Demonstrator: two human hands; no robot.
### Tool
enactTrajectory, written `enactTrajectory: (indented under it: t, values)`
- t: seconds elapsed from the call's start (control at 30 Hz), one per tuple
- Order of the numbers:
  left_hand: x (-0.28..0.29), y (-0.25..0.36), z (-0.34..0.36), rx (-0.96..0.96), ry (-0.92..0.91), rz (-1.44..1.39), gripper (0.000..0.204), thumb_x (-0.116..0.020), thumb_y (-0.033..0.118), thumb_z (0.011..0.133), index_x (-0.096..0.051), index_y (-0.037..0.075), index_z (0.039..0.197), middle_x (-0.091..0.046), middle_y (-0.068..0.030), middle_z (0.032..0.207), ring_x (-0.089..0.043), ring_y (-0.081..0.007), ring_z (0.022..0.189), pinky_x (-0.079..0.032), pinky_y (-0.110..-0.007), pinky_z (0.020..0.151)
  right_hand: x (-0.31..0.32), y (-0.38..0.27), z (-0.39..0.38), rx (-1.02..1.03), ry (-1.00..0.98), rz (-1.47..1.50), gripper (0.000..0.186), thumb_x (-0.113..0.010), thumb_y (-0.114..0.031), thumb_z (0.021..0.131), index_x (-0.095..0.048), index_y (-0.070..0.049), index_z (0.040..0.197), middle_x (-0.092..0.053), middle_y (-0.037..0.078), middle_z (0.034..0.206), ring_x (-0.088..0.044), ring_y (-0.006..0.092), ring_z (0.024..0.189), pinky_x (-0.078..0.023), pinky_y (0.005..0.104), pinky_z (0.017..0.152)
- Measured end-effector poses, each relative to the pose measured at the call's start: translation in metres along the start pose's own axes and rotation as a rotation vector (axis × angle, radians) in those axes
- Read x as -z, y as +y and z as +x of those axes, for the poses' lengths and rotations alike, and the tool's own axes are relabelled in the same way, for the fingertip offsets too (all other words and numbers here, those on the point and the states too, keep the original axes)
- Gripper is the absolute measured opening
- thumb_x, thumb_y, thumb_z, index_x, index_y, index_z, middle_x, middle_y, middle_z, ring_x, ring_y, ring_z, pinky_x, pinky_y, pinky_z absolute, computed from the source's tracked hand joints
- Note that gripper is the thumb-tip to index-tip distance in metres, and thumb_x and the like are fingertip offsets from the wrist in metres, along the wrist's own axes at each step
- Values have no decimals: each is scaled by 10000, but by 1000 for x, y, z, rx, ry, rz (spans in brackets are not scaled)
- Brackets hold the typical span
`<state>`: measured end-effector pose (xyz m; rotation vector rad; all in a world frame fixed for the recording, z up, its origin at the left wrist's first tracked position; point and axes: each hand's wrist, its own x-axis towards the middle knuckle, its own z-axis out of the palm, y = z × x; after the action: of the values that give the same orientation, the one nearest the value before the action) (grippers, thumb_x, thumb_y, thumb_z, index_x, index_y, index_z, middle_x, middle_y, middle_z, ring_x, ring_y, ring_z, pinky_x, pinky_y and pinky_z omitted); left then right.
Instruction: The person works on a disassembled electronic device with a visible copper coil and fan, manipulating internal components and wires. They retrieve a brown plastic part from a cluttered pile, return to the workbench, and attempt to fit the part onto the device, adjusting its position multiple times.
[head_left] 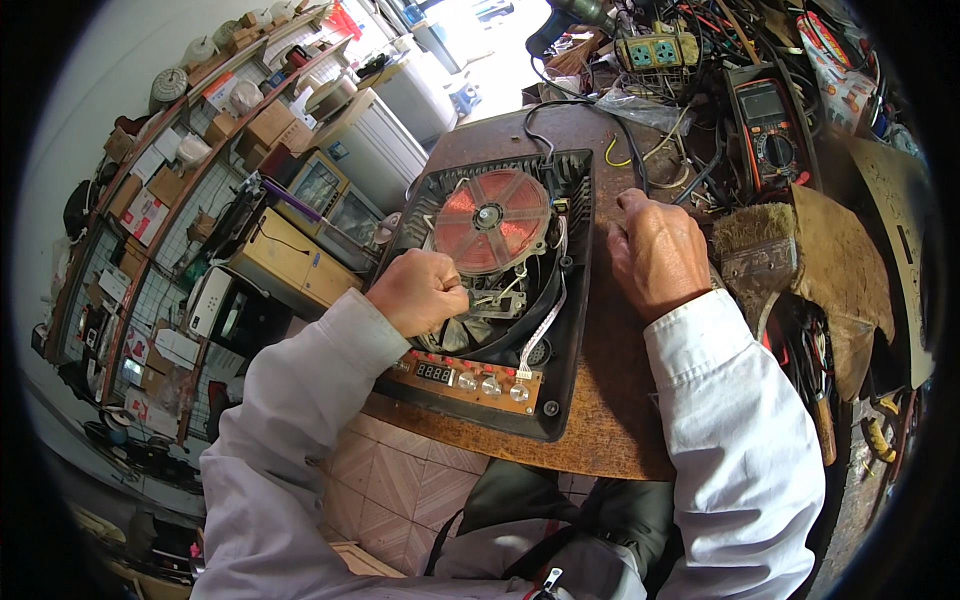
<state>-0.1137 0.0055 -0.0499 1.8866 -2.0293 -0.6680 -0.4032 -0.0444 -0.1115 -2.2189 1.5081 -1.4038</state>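
An opened induction cooker [555, 400] lies on a worn wooden bench, showing a round red-and-copper coil [478, 222], wiring, a fan partly hidden, and a control board [470, 385] with a small display and knobs. My left hand [416, 291] is closed over the left side of the housing, below the coil; whatever its fingers grip is hidden. Just right of the housing, my right hand [655, 255] has curled fingers near a black cable [630, 140]; I cannot make out what, if anything, is in it.
A multimeter [768, 135], cables, a power strip [655, 52] and a wide brush [750, 240] crowd the bench's right side. Shelves [160, 220] of boxes and small appliances line the left wall, above cabinets [290, 260]. Tiled floor [400, 480] shows below the bench.
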Motion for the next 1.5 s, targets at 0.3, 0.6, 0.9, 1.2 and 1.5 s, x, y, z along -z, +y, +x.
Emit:
enactTrajectory:
  t: [0.3,0.6,0.9,1.2,1.5]
  values:
    - [8,-2,-1,80,-99,-250,184,-696,52,862,-612,-4,709,-594,-56,568,-564,-102,474,-423,-287,428,-1,0,-1,65,56,5,138,-677,-99,853,-604,0,915,-665,253,768,-660,489,760,-525,556,661]
    - [12,-11,4,78,-160,-347,155,-673,61,868,-613,-21,752,-582,-52,566,-566,-116,475,-422,-293,435,6,-5,1,22,-32,-27,295,-721,-123,857,-689,29,1108,-716,256,844,-706,454,824,-561,509,746]
    - [21,-13,5,70,-272,-387,123,-633,47,869,-604,0,760,-594,-35,593,-557,-99,487,-439,-284,460,2,-5,2,-16,-20,-61,300,-727,-86,845,-691,29,1119,-725,258,968,-700,462,883,-569,496,778]
    - [26,-25,11,-10,-227,-236,198,-728,130,829,-671,-23,716,-635,-74,571,-618,-112,508,-494,-326,498,5,-8,3,-29,53,-55,183,-734,-80,858,-701,-13,1025,-713,216,869,-706,425,793,-566,472,697]
    - [29,-23,6,-17,-211,-189,200,-769,148,788,-698,-39,774,-689,-140,666,-656,-148,623,-523,-336,612,4,-12,0,-36,-65,-128,112,-707,-141,894,-659,-41,882,-689,206,825,-675,445,774,-542,513,671]
